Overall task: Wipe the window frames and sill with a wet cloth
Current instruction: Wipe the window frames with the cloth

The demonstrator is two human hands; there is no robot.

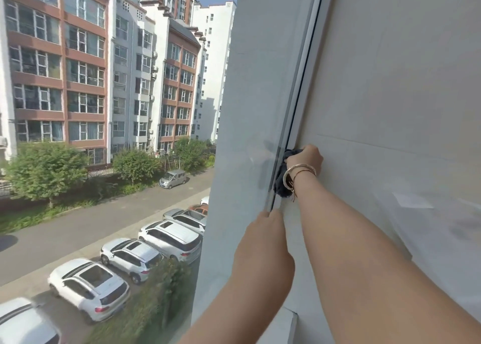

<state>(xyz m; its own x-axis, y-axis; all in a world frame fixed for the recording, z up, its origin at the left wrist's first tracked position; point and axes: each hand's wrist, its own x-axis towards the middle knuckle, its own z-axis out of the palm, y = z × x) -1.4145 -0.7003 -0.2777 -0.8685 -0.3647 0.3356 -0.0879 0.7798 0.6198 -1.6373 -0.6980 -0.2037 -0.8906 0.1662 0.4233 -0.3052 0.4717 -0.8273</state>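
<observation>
My right hand [307,158] grips a dark grey cloth [281,185] and presses it against the white vertical window frame [296,104], about halfway up the view. Part of the cloth hangs below the wrist, which wears thin bracelets. My left hand [265,229] is lower on the same frame, its fingertips touching the frame's edge just under the cloth. Its fingers are hidden behind the back of the hand. A corner of the white sill [285,325] shows at the bottom between my forearms.
A pale wall panel [390,83] fills the right side. To the left of the frame stands a white outer wall strip [247,83], then an open drop to a street with parked cars [88,289], trees and apartment blocks.
</observation>
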